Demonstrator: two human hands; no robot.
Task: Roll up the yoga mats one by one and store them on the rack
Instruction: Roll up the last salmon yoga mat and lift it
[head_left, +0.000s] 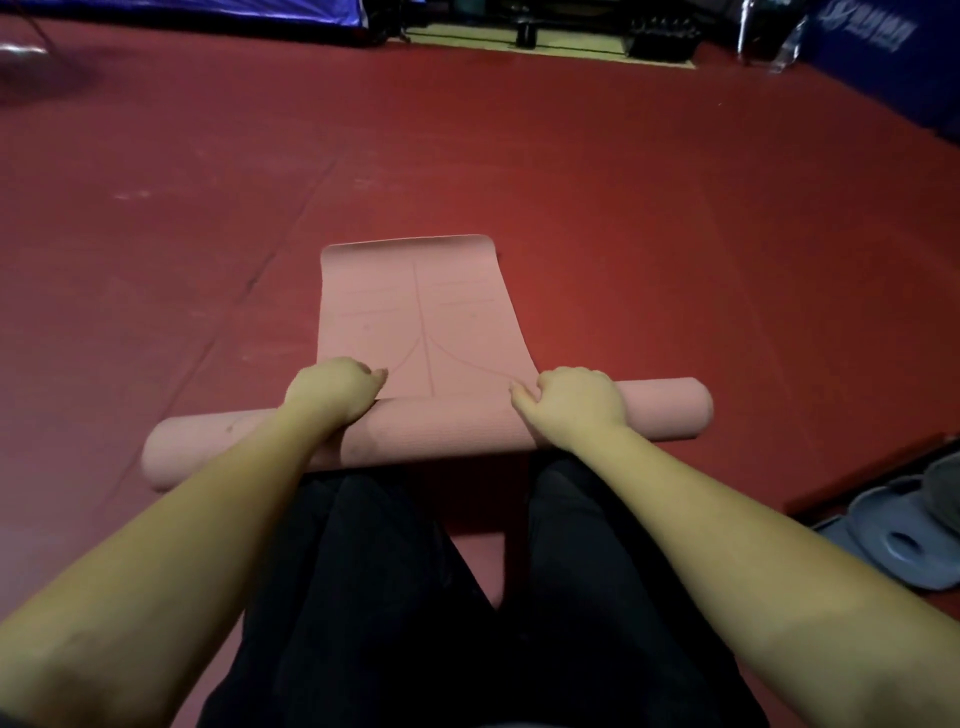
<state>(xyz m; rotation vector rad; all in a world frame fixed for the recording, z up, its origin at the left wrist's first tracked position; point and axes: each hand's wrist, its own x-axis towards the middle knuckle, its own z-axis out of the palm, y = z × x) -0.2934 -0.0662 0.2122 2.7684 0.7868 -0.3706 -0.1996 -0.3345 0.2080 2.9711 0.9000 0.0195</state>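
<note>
A pink yoga mat (415, 306) lies on the red floor in front of my knees. Most of it is wound into a thick roll (447, 428) that runs left to right; a short flat stretch with thin printed lines reaches away from me. My left hand (335, 387) sits on top of the roll left of centre, fingers curled over its far side. My right hand (576, 400) grips the roll right of centre in the same way. The fingertips of both hands are hidden behind the roll. No rack is in view.
Red floor (623, 182) spreads wide around the mat. Grey-blue flat pieces with handle holes (904, 545) are piled at the lower right. Dark equipment (660, 36) and blue padding (883, 47) line the far edge. My black trousers fill the lower middle.
</note>
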